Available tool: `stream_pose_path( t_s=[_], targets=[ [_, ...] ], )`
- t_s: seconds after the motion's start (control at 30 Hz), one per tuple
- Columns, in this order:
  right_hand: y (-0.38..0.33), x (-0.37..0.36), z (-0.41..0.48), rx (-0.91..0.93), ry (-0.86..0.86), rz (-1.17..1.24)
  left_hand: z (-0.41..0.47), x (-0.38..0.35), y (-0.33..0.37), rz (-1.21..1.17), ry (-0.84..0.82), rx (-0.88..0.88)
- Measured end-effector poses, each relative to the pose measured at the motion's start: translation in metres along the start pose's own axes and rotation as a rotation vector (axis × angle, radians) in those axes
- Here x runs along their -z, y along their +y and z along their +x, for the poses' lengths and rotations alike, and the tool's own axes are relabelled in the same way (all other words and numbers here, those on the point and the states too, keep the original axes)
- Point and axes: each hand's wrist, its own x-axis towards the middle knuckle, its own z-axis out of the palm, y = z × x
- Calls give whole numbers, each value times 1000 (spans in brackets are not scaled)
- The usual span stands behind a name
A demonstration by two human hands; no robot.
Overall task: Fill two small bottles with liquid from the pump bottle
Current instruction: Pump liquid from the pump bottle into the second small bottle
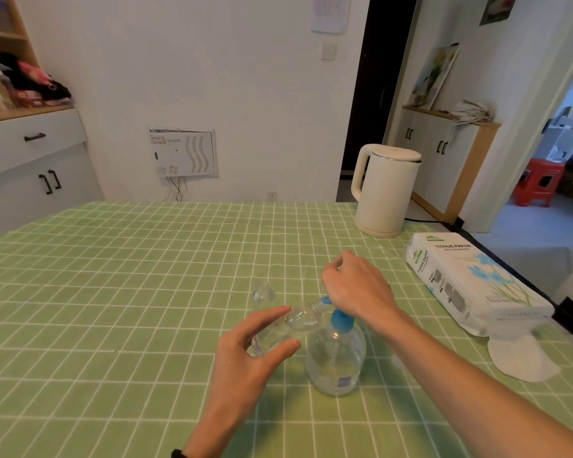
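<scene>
A clear pump bottle with a blue collar stands upright on the green checked tablecloth. My right hand sits on top of its pump head with the fingers curled over it; the blue nozzle sticks out to the left from under the hand. My left hand holds a small clear bottle between thumb and fingers, tilted, with its neck at the nozzle. A second small clear bottle stands apart on the cloth, behind the left hand.
A white electric kettle stands at the back right. A pack of tissue paper lies near the table's right edge, with a white round sheet in front of it. Cabinets line the walls behind the table.
</scene>
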Motion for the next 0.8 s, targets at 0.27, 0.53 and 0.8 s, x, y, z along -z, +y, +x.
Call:
stream_pose_path(
  t_s=[0.27,0.53,0.8],
  targets=[
    [0,-1,0,-21,-42,24,2,-1,-1,-14,-3,-3],
    [3,-8,-1,-34,-47,55,2,-3,-4,-20,-6,-5],
    [6,-6,7,-18,-66,71,1,2,-2,2,-13,-15]
  ],
)
